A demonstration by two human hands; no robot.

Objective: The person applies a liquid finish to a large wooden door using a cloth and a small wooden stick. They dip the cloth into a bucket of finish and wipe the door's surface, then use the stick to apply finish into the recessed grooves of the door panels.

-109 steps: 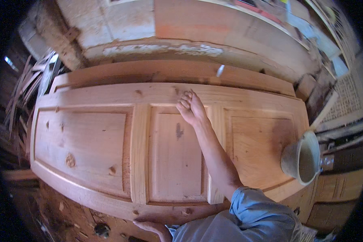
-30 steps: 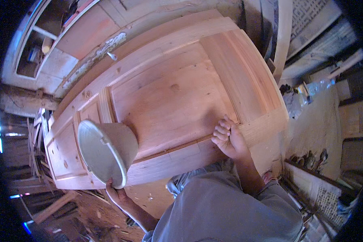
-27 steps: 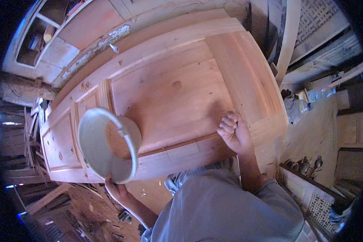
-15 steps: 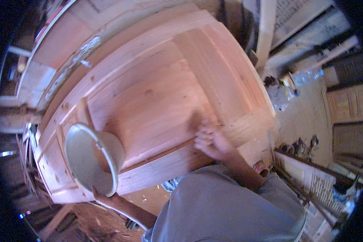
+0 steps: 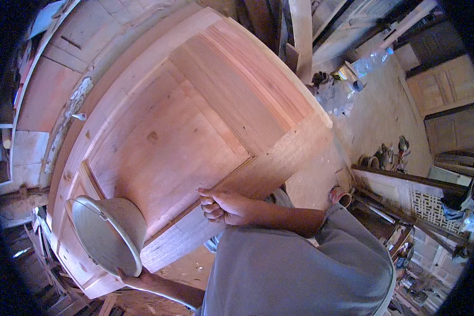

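A pale whitish bucket with a wire handle leans on its side over the left part of a wooden panelled door, its mouth facing left. My left hand grips the lower rim of the bucket. My right hand is closed in a fist above the door's near rail, beside the groove where rail and panel meet. Whatever its curled fingers may hold is hidden. The door's raised panel shows a few dark knots and lighter patches.
A small white-tipped tube lies on the ledge beyond the door. Plastic bottles stand at the far right, near leaning wooden doors. A reddish can sits right of my right arm. Scrap timber is piled at the left.
The view has turned, so the door and bucket sit lower and further left. My right hand, blurred before, has moved left along the near rail. My left hand still holds the bucket.
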